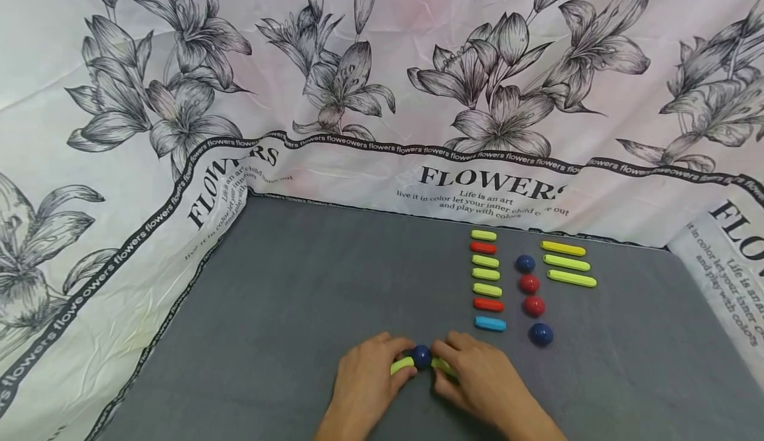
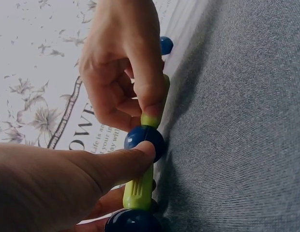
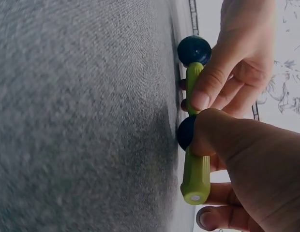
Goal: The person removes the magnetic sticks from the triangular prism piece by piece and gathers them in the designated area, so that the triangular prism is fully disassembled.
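Note:
My left hand (image 1: 369, 369) pinches a yellow-green rod (image 2: 138, 191), its thumb reaching onto a dark blue ball (image 1: 422, 357). Another dark blue ball (image 3: 194, 50) sits on that rod's far end, as the right wrist view shows. On the other side of the middle ball, my right hand (image 1: 474, 371) grips a second yellow-green rod (image 3: 196, 176) close to the ball. Its outer end is bare, with a small pale disc in it. The rods and balls form one line low over the grey cloth. Fingers partly cover both joints at the middle ball.
Right of centre, several short rods form a column, yellow-green, red (image 1: 488, 304) and blue (image 1: 490, 323). Beside them stand red balls (image 1: 534, 306) and blue balls (image 1: 541, 334), then longer yellow and yellow-green rods (image 1: 567, 262). Flower-printed cloth (image 1: 358, 176) borders the grey surface (image 1: 298, 282).

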The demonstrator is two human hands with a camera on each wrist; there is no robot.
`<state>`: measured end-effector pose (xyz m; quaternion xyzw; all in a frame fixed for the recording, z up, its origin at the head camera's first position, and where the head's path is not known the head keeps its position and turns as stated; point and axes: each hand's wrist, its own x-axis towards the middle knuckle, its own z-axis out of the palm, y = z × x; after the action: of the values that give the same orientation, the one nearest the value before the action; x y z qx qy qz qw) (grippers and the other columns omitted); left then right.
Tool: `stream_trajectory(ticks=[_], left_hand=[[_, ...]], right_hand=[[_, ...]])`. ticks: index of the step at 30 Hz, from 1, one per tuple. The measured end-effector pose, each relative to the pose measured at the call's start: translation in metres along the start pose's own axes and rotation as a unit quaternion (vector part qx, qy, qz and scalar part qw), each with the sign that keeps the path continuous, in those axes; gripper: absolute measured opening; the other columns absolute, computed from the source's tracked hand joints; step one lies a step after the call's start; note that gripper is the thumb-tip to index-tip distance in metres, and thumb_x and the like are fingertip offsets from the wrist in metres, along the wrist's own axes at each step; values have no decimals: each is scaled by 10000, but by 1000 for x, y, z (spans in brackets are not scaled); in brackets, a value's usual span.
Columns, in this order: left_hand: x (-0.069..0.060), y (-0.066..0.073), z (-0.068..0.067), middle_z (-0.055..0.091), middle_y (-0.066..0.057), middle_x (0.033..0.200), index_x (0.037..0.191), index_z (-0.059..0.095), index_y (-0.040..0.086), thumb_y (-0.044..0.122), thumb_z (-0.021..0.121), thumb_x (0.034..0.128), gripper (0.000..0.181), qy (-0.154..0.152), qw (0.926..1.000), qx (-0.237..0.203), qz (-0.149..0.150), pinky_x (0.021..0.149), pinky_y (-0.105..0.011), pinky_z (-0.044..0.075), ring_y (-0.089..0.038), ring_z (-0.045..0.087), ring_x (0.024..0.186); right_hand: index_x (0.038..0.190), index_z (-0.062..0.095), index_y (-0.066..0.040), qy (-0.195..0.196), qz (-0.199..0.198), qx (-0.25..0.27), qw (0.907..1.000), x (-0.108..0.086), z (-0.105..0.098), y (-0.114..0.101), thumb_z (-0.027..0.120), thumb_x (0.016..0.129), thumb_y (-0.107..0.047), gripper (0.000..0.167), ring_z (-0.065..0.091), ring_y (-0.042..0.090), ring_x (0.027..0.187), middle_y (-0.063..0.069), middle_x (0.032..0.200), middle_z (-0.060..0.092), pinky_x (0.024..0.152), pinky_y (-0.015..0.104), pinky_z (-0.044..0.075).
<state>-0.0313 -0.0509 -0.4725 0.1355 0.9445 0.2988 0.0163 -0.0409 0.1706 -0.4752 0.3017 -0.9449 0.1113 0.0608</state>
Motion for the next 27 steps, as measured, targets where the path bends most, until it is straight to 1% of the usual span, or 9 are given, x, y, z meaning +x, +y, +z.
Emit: stream_trajectory(ticks=[3, 5, 11, 16, 20, 27], left_hand=[[-1, 0, 1, 586, 163, 814, 1102, 807, 302, 350, 910, 819, 305, -48, 10000, 26, 13, 542, -257, 395, -4, 497, 632], [-2, -1, 2, 596, 161, 820, 1091, 809, 307, 357, 910, 817, 297, -49, 10000, 18, 22, 541, -256, 388, -7, 494, 630], [0, -2, 2, 625, 143, 840, 1073, 818, 323, 378, 898, 825, 266, -151, 9999, -70, 16, 531, -247, 355, -7, 446, 604], [2, -3, 1, 630, 145, 847, 1077, 819, 336, 384, 896, 827, 266, -179, 9997, -39, 151, 554, -250, 358, 0, 442, 615], [2, -3, 1, 628, 150, 845, 1084, 818, 346, 383, 898, 822, 277, -238, 9995, -8, 186, 577, -260, 353, 1, 433, 618], [2, -2, 0, 621, 152, 838, 1092, 820, 333, 379, 894, 825, 281, -223, 9996, -19, 190, 582, -261, 344, -1, 420, 615]], right_hand=[[955, 649, -309, 201, -97, -55, 9997, -3, 2, 2, 821, 823, -312, 216, 357, 8, 650, -158, 808, 408, 560, 219, 313], [951, 649, -316, 257, -126, -99, 9995, -3, 2, 2, 818, 812, -314, 218, 355, 11, 654, -158, 812, 401, 563, 217, 309], [955, 649, -339, 262, -139, -122, 9995, -3, 4, 6, 801, 802, -333, 216, 358, 18, 678, -162, 823, 381, 583, 218, 312], [923, 616, -342, 285, -147, -87, 9994, -3, 5, 8, 794, 787, -333, 224, 335, 9, 657, -169, 802, 354, 565, 212, 288], [904, 588, -343, 223, -178, -72, 9996, -4, 6, 9, 791, 777, -332, 240, 322, 3, 652, -173, 793, 337, 559, 208, 271], [949, 641, -350, 172, -116, -66, 9998, -5, -1, 13, 791, 802, -321, 212, 350, 3, 667, -179, 815, 373, 583, 215, 306]])
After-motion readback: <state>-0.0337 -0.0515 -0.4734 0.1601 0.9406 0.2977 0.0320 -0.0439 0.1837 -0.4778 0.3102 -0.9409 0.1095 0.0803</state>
